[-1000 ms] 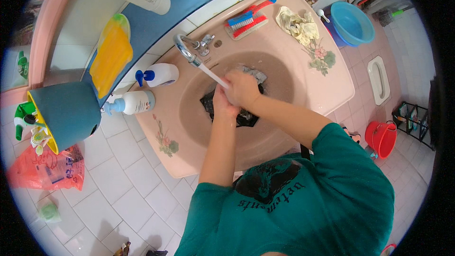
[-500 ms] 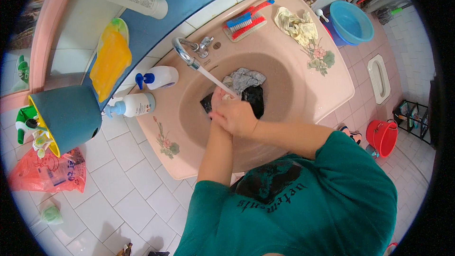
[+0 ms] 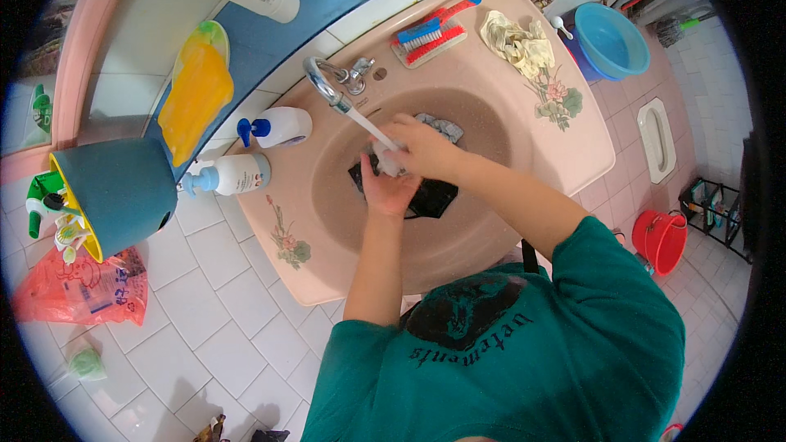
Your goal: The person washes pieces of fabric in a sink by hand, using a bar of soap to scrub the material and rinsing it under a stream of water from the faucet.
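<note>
Both of my hands are in the basin of the pink sink [image 3: 499, 172], under a stream of water [image 3: 370, 126] from the chrome tap [image 3: 323, 82]. My left hand [image 3: 388, 190] is palm up, its thumb and fingers apart. My right hand [image 3: 427, 150] hangs just over it; its fingers are blurred and partly hidden. Between the hands shows a whitish patch [image 3: 388, 162]; I cannot tell whether it is splashing water, foam or cloth. Below them lies a wet black cloth [image 3: 432, 198]. A grey cloth [image 3: 444, 126] sits behind my right hand.
Two pump bottles, one blue-topped [image 3: 282, 127] and one light-blue-topped [image 3: 241, 174], stand left of the basin. Brushes [image 3: 426, 37] and a crumpled cream cloth [image 3: 517, 42] lie on the sink's back rim. A blue basin [image 3: 610, 39] and red bucket [image 3: 660, 241] are at right.
My right hand has let go of the left wrist and moved up and back over the left palm. The left hand has turned palm up and opened. More of the black cloth shows.
</note>
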`<state>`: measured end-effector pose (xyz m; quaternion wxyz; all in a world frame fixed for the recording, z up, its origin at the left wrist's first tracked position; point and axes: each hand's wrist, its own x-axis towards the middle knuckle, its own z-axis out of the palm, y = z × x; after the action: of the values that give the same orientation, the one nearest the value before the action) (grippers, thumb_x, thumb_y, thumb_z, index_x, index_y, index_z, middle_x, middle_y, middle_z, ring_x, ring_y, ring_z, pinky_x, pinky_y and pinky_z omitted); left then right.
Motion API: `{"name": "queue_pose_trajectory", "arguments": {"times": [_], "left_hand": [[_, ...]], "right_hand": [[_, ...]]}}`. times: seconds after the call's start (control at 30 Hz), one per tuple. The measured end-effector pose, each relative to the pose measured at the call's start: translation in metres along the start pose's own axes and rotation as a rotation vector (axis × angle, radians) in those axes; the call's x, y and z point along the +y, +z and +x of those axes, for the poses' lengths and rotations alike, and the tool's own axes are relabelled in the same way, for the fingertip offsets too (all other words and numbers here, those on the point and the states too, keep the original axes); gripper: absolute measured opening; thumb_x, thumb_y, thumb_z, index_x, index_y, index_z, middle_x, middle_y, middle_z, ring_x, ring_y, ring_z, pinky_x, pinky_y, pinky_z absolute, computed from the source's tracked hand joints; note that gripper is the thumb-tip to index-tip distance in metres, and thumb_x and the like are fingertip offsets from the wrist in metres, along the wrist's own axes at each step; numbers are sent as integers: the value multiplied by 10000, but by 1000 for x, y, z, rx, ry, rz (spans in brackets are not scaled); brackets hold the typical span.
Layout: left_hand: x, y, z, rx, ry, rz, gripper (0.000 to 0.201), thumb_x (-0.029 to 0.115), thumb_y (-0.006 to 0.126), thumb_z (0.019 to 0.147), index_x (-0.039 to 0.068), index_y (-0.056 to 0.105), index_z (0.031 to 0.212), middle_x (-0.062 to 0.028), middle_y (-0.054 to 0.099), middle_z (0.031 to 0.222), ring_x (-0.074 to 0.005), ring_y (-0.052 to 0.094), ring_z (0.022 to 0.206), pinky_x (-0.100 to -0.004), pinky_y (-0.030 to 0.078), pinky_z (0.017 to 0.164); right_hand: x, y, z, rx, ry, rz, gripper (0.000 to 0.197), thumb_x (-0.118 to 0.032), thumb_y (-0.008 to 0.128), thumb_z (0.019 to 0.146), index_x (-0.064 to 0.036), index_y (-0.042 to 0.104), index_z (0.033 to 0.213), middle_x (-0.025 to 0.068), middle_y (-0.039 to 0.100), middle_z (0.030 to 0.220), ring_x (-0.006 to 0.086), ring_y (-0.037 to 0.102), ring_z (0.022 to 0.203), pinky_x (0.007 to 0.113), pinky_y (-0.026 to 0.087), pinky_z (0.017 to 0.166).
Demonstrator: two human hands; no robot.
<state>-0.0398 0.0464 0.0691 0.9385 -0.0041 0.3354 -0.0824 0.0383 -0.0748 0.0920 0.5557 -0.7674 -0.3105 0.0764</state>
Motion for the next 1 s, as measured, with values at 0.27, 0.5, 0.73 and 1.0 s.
{"name": "queue_pose_trajectory", "arguments": {"times": [0.27, 0.5, 0.73, 1.0], "left_hand": [[16, -24, 36, -525, -38, 495, 321, 329, 445, 965, 109, 531, 1183, -79, 600, 1114, -208, 604, 903, -376, 497, 729], [-24, 30, 21, 127, 105, 359, 369, 424, 481, 936, 89, 585, 1050, -70, 622, 1066, -207, 587, 1013, -378, 495, 832], [5, -52, 52, -169, 317, 718, 302, 415, 449, 943, 137, 567, 944, -25, 598, 956, -180, 573, 842, -347, 464, 685], [0, -45, 32, -8, 280, 405, 322, 388, 370, 971, 119, 541, 1011, -67, 598, 997, -249, 581, 916, -414, 487, 797]], "right_hand": [[-54, 32, -32, 2, -116, -274, 164, -304, 637, 749, -143, 644, 779, 64, 612, 796, 273, 611, 799, 392, 511, 651], [-20, 7, 5, 118, 468, -305, 293, -345, 568, 819, -66, 645, 772, 163, 635, 741, 353, 626, 687, 445, 503, 614], [-29, 30, -9, 90, 246, -354, 274, -329, 564, 837, -73, 630, 763, 160, 624, 720, 357, 626, 700, 451, 500, 599], [-58, 47, -43, 135, -17, -309, 255, -340, 579, 835, -96, 652, 834, 143, 647, 779, 369, 623, 741, 455, 499, 650]]}}
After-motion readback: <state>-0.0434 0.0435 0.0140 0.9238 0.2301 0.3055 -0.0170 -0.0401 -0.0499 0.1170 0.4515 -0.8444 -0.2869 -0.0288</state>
